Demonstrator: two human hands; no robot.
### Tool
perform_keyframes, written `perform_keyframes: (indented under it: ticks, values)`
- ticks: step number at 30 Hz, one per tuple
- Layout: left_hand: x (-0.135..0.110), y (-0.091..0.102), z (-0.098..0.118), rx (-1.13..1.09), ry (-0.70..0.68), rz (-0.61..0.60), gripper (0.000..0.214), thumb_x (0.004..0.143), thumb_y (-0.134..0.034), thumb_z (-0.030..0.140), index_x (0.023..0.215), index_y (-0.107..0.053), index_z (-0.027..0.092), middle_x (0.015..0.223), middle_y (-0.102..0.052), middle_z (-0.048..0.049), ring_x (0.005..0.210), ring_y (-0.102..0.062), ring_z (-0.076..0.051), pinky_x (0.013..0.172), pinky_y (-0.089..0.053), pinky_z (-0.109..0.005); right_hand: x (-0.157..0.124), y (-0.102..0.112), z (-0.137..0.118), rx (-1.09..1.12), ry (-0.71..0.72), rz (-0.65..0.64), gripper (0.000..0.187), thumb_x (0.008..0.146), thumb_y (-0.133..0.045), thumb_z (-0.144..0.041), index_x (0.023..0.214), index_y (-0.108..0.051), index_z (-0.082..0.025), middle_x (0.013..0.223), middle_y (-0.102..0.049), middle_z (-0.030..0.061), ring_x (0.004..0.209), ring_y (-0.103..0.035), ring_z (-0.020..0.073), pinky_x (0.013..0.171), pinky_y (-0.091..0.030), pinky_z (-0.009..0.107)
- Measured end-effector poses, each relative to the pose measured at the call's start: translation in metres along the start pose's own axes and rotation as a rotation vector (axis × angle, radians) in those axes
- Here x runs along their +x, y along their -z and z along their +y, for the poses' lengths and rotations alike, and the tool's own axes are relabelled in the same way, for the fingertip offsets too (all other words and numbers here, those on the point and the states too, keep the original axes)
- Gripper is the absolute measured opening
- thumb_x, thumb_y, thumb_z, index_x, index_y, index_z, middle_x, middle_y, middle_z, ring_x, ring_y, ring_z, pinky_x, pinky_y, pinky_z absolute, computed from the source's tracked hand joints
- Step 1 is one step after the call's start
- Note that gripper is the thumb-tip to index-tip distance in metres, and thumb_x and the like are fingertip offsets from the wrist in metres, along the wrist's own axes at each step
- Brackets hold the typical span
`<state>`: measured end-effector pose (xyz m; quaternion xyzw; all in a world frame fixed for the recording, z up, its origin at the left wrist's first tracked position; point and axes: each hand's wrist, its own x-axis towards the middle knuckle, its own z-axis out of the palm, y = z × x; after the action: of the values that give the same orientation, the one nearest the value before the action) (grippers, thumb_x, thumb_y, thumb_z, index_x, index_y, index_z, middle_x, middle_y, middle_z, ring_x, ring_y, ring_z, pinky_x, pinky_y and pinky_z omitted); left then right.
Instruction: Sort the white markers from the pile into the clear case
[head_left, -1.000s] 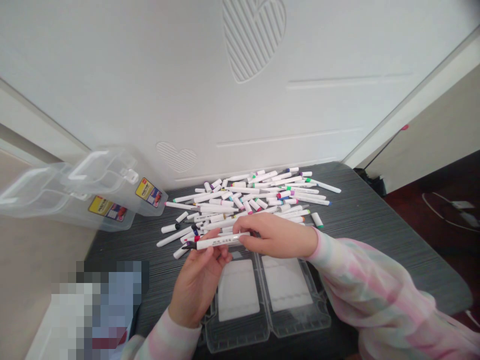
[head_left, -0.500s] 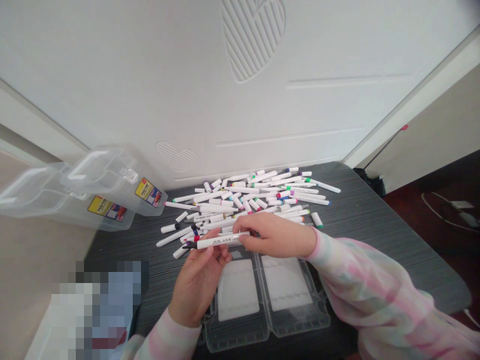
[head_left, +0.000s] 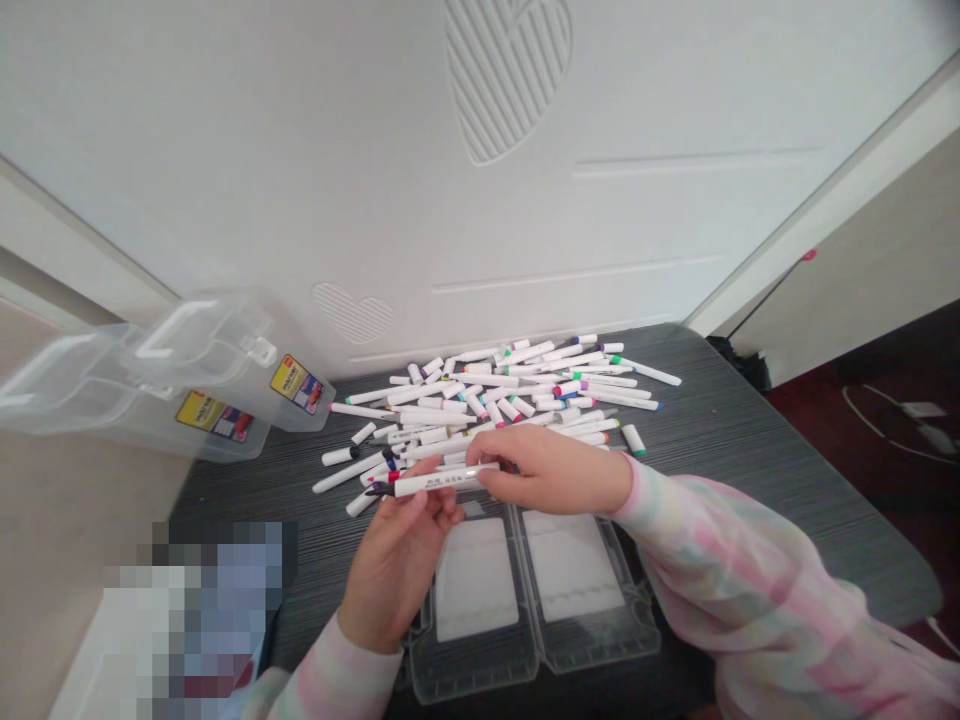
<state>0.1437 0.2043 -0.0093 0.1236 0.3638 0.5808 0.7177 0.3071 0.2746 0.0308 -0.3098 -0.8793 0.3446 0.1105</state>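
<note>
A white marker with a bare black tip at its left end lies level between my hands. My left hand pinches its left part between thumb and fingers. On the marker's right end, my right hand has thumb and fingers closed; they hide that end. Just beyond the hands spreads a heap of white markers and loose caps with coloured ends. A loose cap with a green rim sits at the heap's right. Under my wrists an open clear plastic case shows two white panels inside.
Two clear plastic boxes with yellow labels stand at the left. The dark table meets a white panel with heart reliefs behind the heap. A blurred-out object is at the lower left. Cables lie on the floor at the right.
</note>
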Motion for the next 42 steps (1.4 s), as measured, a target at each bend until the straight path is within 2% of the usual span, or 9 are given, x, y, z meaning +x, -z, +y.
perform_keyframes:
  ticks: [42]
  values:
    - [-0.0007,-0.0011,-0.0004,-0.002,-0.006,-0.008,0.022,0.069,-0.060,0.017,0.090,-0.064,0.019,0.070,-0.058,-0.0023,0.068,-0.051,-0.013,0.063,-0.042,-0.027,-0.0001,-0.0016,0.0007,-0.032,-0.019,-0.021,0.017,0.081,-0.038,-0.022,0.086,-0.054,-0.017,0.068,-0.054,-0.0007,0.059,-0.044,0.0094,0.056,-0.030,0.021]
